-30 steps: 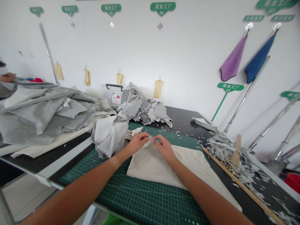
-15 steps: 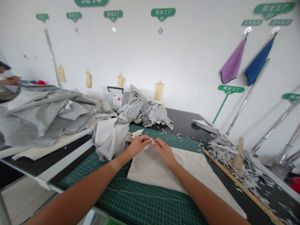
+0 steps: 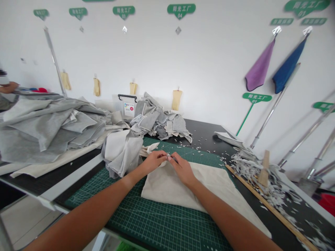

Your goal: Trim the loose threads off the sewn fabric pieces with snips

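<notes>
A cream-white cloth (image 3: pixel 209 179) lies flat on a green gridded cutting mat (image 3: pixel 146 223). At the cloth's far left edge, my left hand (image 3: pixel 156 160) is closed, its thumb and fingers pinching the raised edge. My right hand (image 3: pixel 182 168) meets it there, also closed, fingertips almost touching the left ones. Something small, grey and shiny shows between the fingertips, with a dark bit under the right fingers; its kind is too small to tell. Beside my left hand sits a bundle of folded grey-and-white cloths (image 3: pixel 121 151).
A large pile of grey cloths (image 3: pixel 52 122) covers the left side. Behind are a clear box (image 3: pixel 129 108) and heaped grey cloth pieces (image 3: pixel 157 120). At right lie a wooden strip (image 3: pixel 269 205), a wooden stick (image 3: pixel 264 169) and shredded scraps (image 3: pixel 277 188). A co-worker's arm (image 3: pixel 9 88) shows far left.
The whole view has shifted slightly upward. My hands stay together at the cloth's edge, and a little more of the shiny grey thing shows between the fingertips.
</notes>
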`<state>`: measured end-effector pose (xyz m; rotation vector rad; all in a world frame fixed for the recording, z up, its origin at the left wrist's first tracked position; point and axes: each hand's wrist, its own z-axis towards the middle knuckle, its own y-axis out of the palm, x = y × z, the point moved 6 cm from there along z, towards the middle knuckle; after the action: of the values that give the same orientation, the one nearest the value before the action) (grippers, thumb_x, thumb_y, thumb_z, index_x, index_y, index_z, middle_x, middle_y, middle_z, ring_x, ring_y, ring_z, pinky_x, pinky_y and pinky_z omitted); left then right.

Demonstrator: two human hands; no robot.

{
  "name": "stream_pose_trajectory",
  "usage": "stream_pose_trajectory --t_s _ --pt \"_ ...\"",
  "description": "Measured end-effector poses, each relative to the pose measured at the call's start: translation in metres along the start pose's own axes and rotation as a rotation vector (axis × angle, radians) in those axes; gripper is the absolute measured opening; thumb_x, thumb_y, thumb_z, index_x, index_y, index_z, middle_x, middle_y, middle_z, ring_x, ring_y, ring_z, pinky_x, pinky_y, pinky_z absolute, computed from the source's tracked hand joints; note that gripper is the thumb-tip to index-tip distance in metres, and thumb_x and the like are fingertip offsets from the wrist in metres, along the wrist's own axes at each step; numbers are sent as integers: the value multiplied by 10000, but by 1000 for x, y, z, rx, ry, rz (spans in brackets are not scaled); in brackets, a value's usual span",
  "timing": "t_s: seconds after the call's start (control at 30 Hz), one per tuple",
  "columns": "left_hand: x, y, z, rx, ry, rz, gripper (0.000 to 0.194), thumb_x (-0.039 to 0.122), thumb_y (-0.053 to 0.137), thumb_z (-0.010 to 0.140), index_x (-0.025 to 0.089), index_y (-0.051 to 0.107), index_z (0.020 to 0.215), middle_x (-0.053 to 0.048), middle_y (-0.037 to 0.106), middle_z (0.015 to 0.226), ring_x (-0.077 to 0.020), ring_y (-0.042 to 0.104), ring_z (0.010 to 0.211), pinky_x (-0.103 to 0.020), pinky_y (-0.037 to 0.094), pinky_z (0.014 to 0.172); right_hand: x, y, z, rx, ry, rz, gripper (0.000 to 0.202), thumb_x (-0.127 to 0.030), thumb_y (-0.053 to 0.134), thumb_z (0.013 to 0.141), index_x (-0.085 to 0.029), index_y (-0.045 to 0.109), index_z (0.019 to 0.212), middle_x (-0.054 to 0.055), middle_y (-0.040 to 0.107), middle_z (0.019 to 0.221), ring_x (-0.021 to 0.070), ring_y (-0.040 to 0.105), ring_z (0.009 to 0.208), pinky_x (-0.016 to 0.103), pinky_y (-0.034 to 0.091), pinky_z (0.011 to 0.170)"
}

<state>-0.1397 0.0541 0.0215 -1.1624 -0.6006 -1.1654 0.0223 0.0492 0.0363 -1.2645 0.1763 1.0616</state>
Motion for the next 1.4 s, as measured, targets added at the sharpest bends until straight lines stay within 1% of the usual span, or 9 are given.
stream_pose_trajectory --t_s 0.13,0.3,0.4,0.53,0.77,0.93,1.17,1.27,1.4 --pt "-2 2 -1 -12 -41 -31 323 449 594 874 140 685 844 29 517 614 -103 421 557 -226 310 536 0 1 0 -12 -7 -6 374 -582 364 1002 -276 563 921 -39 634 780 170 589 720 258 330 646" --pt "-3 3 -4 -16 -78 -52 359 492 612 862 142 672 809 41 471 574 -102 400 539 -229 302 536 2 3 0 -30 -27 5 376 -579 360 1005 -271 557 917 -30 638 787 178 588 729 260 348 665" --pt "1 3 -6 -21 -95 -71 410 532 601 868 134 699 862 33 490 593 -106 399 555 -233 296 544 4 4 1 -17 -49 10 397 -556 322 1019 -258 539 870 -19 613 774 178 573 732 263 360 674" --pt "5 1 -7 0 -68 -85 411 520 612 868 124 720 889 -3 576 716 -114 437 640 -233 308 584 4 6 3 -11 -51 16 412 -541 298 1027 -250 503 820 -12 592 751 178 561 723 267 361 674" --pt "-3 3 -6 6 -86 -93 338 456 603 870 132 694 842 32 468 638 -104 373 602 -229 259 556 4 6 1 -51 22 -4 390 -610 366 996 -282 566 929 -40 620 751 174 574 703 255 313 633" --pt "-4 5 -7 2 -102 -109 326 450 605 861 137 697 866 31 483 643 -108 385 603 -233 261 559 3 6 1 -57 5 8 381 -595 362 1000 -276 558 930 -34 632 765 175 585 708 253 317 637" --pt "-1 5 -9 10 -118 -96 358 495 614 843 146 692 816 33 464 616 -113 375 598 -239 256 555 5 7 2 -63 16 20 385 -604 370 994 -277 561 924 -33 638 768 181 597 725 257 339 659" --pt "1 5 -9 5 -131 -118 370 510 622 834 147 681 795 37 457 610 -110 364 593 -241 253 558 4 5 1 -44 11 25 381 -597 372 994 -274 557 915 -33 627 764 179 591 721 256 339 655" --pt "4 5 -10 25 -134 -157 350 489 634 828 145 665 775 39 460 618 -105 356 593 -242 257 564 1 3 1 -31 12 46 377 -592 375 995 -274 560 912 -39 607 752 172 579 716 254 338 649"
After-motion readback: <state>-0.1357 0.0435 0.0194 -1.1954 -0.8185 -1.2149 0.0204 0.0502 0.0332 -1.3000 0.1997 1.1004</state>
